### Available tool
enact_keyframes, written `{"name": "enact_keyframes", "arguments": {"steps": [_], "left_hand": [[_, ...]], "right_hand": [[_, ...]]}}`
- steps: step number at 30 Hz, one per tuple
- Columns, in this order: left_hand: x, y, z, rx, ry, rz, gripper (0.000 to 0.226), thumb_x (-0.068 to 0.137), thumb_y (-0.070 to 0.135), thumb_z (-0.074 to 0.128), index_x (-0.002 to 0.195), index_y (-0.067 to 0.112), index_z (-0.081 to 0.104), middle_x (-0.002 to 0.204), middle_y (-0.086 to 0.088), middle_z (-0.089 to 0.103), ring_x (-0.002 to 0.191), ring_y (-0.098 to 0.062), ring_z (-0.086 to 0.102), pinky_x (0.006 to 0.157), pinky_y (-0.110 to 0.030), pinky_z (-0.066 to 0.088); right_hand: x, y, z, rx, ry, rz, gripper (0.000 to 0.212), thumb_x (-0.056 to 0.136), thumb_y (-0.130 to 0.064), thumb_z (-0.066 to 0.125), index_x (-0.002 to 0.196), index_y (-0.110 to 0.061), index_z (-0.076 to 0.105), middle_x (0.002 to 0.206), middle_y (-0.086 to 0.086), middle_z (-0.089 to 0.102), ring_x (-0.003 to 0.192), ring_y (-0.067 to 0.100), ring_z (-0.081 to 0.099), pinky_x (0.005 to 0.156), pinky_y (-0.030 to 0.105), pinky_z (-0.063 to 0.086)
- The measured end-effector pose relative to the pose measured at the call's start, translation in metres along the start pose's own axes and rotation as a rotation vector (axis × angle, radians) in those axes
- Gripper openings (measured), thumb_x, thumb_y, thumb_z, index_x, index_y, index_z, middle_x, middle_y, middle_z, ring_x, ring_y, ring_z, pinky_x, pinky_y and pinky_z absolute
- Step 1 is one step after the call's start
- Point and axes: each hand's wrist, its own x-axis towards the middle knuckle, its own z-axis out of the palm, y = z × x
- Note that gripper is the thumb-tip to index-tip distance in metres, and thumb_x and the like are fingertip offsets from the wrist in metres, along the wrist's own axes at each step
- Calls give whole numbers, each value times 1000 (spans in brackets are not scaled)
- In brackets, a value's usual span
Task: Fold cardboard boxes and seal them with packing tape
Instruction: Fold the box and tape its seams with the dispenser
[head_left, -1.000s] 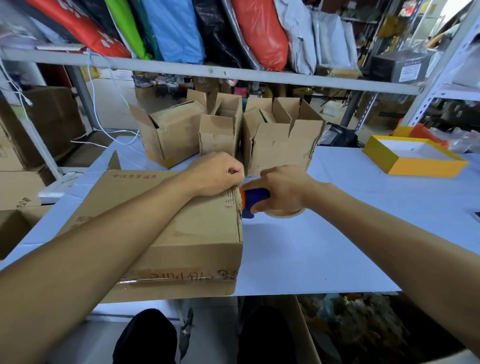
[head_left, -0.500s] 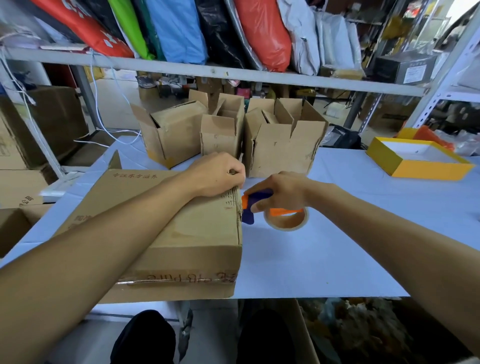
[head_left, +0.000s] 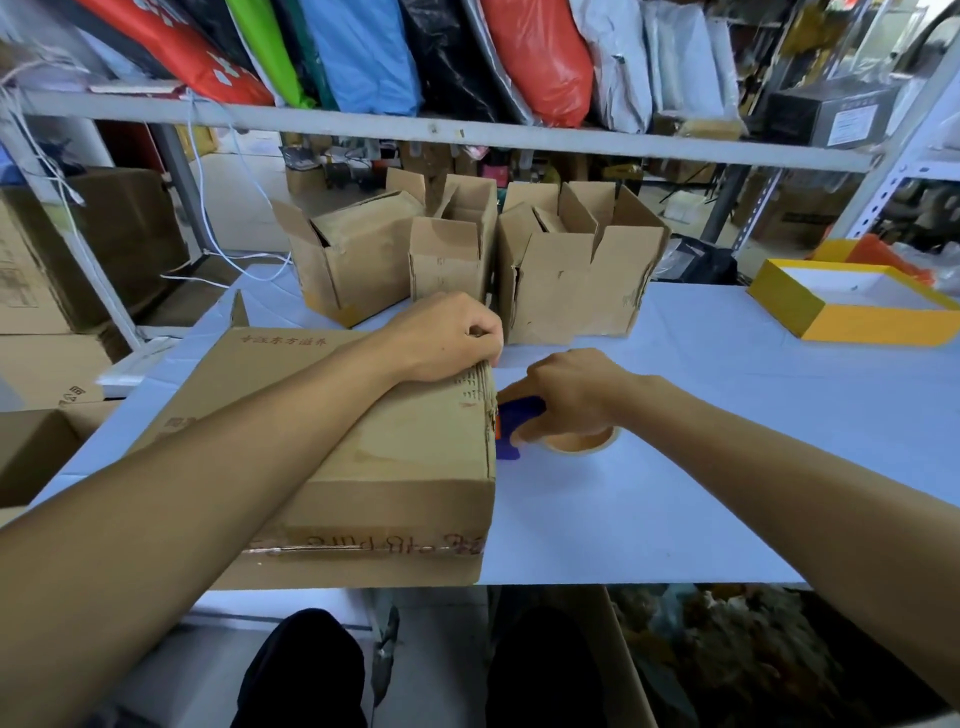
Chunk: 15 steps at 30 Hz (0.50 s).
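Observation:
A large closed cardboard box lies on the white table at the front left. My left hand rests on the box's far right top corner with its fingers curled over the edge. Just right of the box, my right hand grips a tape dispenser with a blue and orange body. Its roll of brown packing tape sits on the table under my palm. The dispenser's front end touches the box's right side.
Three smaller cardboard boxes with open flaps stand at the back of the table. A yellow tray-like box lies at the far right. A metal shelf rail with coloured bags runs above. More cartons stand at the left.
My right hand lifted the dispenser slightly so the roll showed, then lowered it back against the box's side. My left hand stayed on the corner.

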Motion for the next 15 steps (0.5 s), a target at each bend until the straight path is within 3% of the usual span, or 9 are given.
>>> {"name": "enact_keyframes", "arguments": {"steps": [7, 11, 13, 15], "left_hand": [[3, -4, 0, 15, 0, 24, 20, 85, 25, 56, 71, 28, 70, 78, 15, 69, 79, -3, 62, 79, -44, 52], [2, -4, 1, 37, -5, 22, 21, 84, 34, 52, 72, 29, 68, 79, 14, 68, 79, -3, 60, 80, -44, 51], [1, -1, 1, 43, -14, 21, 24, 81, 42, 46, 76, 32, 68, 83, 14, 68, 83, -5, 60, 82, -44, 51], [0, 0, 2, 47, -12, 23, 27, 84, 41, 45, 87, 34, 71, 90, 16, 69, 87, -5, 60, 87, -42, 50]], "right_hand": [[-29, 39, -3, 287, 54, 220, 46, 88, -61, 58, 132, -57, 48, 99, -18, 55, 96, 10, 47, 79, 25, 35], [-48, 51, -2, 531, 162, 270, 40, 97, -37, 52, 131, -58, 47, 116, -7, 61, 102, 15, 52, 90, 33, 42], [-55, 50, 2, 564, 206, 295, 49, 94, -33, 52, 134, -58, 41, 112, 1, 58, 99, 20, 54, 89, 34, 44], [-59, 47, 10, 545, 253, 327, 62, 91, -32, 58, 146, -46, 33, 111, 4, 55, 96, 22, 55, 82, 31, 43]]}}
